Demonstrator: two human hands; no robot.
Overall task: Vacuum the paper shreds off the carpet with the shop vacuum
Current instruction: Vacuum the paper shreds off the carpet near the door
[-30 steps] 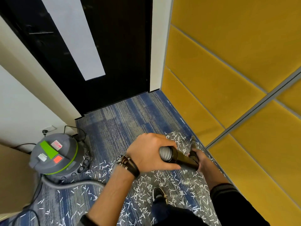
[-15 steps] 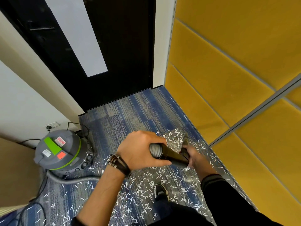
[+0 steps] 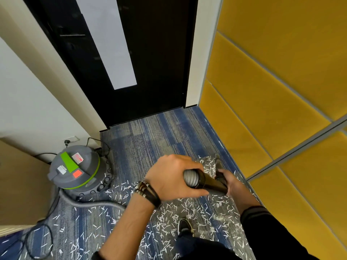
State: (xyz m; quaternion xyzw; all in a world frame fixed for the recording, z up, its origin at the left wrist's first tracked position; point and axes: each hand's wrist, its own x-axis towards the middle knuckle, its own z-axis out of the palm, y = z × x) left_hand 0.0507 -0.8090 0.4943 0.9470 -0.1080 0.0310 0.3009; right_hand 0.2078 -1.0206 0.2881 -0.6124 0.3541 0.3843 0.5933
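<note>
Down on the carpet (image 3: 150, 139): rough, matt woven pile, strewn with thin white paper shreds (image 3: 169, 224). Over to the shop vacuum (image 3: 75, 166): smooth matt grey plastic, glossier green trim. Up at the hose (image 3: 190, 178): ribbed grey plastic, running into a smooth, glossy dark wand (image 3: 212, 183). Along the wall panels (image 3: 272, 72): matt yellow, cloth-like. On the door (image 3: 159, 62): smooth black, faint sheen.

The left grip (image 3: 172, 177) curls over the top end of the wand (image 3: 210, 182). Its bare forearm (image 3: 129, 222) reaches up from below the wand, with dark bands (image 3: 148, 192) at the wrist. The right grip (image 3: 233, 185) wraps the wand lower down, its arm in a dark sleeve (image 3: 262, 222).
</note>
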